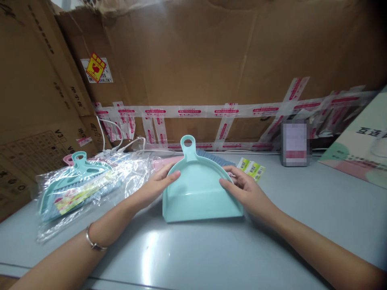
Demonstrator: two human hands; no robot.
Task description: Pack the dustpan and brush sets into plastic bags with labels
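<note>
Grey table [317, 201], cardboard [196, 56] behind; mint dustpan [196, 181] sits between both hands, left hand [159, 182] pinching its left edge, right hand [244, 186] its right, neither nearer; handle-to-lip axis runs away from the person, handle [189, 154] far, lip [204, 215] near.

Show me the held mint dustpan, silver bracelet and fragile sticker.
Mint dustpan [200, 184], head view: middle of its pan.
Silver bracelet [93, 244], head view: its visible band.
Fragile sticker [96, 67], head view: its glass symbol.

A plain turquoise dustpan [198, 181] is showing pale against brown cardboard [193, 60], which pink-printed white tape [208, 112] is striping.
</note>
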